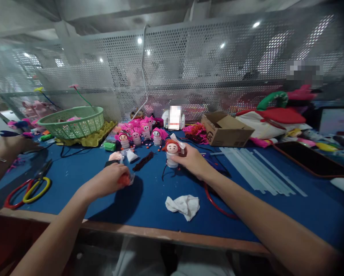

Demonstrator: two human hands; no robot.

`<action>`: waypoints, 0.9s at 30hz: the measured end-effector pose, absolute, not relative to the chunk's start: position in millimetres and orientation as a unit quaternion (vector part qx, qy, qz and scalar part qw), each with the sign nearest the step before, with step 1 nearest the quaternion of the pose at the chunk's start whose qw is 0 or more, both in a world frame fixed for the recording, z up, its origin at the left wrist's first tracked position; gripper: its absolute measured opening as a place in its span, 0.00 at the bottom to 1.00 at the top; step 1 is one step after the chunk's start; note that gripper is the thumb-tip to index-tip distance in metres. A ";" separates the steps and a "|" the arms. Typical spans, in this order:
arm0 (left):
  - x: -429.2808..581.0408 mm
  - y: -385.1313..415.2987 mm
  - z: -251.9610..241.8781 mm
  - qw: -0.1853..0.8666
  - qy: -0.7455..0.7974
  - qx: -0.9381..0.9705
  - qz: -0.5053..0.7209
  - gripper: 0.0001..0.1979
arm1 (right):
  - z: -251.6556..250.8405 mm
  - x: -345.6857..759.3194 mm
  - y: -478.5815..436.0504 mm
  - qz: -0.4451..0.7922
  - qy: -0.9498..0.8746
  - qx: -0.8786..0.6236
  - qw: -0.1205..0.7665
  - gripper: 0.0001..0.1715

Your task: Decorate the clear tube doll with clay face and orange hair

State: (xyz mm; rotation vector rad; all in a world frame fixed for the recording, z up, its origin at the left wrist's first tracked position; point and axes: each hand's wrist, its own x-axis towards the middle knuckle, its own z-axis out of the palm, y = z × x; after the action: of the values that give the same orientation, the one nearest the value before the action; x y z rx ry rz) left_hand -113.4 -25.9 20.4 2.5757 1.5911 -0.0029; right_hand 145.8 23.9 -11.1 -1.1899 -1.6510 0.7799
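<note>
A small doll [172,148] with orange-red yarn hair, a white body and thin dark legs stands upright above the blue table. My right hand [192,160] is closed around its side, with white tissue-like material by its head. My left hand [110,179] is closed on an orange bundle in clear plastic [126,179]; its exact kind is hidden by the fingers. Just beyond that hand lie a small white piece [131,155] and a dark brown yarn strand [143,161]. Nearer the front edge is a crumpled white tissue [184,206].
Pink-haired dolls [136,134] cluster at the back. Scissors [31,188] and another person's hand [15,145] are at left, below a green basket [74,124]. A cardboard box [228,130], pale glue sticks [256,170] and a dark tray [312,159] occupy the right.
</note>
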 end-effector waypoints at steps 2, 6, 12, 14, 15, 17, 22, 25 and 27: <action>-107.9 -26.8 30.6 0.089 0.501 0.861 0.013 0.11 | 1.2 148.0 17.8 0.337 -0.679 -0.462 0.461 0.25; -95.1 -16.2 46.0 0.120 0.487 0.862 0.075 0.10 | 22.8 148.4 -3.3 0.420 -0.685 -0.387 0.453 0.26; -73.3 11.0 27.7 0.529 0.362 0.734 0.225 0.15 | 17.9 145.8 -8.9 0.476 -0.671 -0.343 0.453 0.28; -69.0 13.6 16.7 0.611 0.324 0.675 0.257 0.16 | 13.9 145.4 -8.2 0.475 -0.670 -0.352 0.449 0.27; -68.5 14.1 12.3 0.632 0.314 0.657 0.265 0.17 | 13.1 145.4 -8.6 0.478 -0.672 -0.353 0.442 0.27; -70.5 14.8 6.5 0.652 0.308 0.636 0.276 0.17 | 13.4 145.6 -10.0 0.489 -0.678 -0.350 0.422 0.27; -81.1 21.7 1.5 0.642 0.333 0.597 0.346 0.17 | 8.1 145.2 3.4 0.453 -0.698 -0.394 0.391 0.26; -82.3 25.1 -1.7 0.628 0.347 0.588 0.373 0.18 | -4.9 143.0 22.6 0.356 -0.715 -0.472 0.373 0.24; -80.8 25.4 -3.5 0.623 0.357 0.585 0.377 0.19 | -13.6 141.0 33.4 0.323 -0.721 -0.488 0.371 0.25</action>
State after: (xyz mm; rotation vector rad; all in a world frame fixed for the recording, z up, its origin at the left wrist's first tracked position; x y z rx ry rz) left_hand -80.8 25.4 -3.5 1.3437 0.8193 0.8661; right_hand 141.0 33.4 -13.6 -1.2523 -1.8485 0.8276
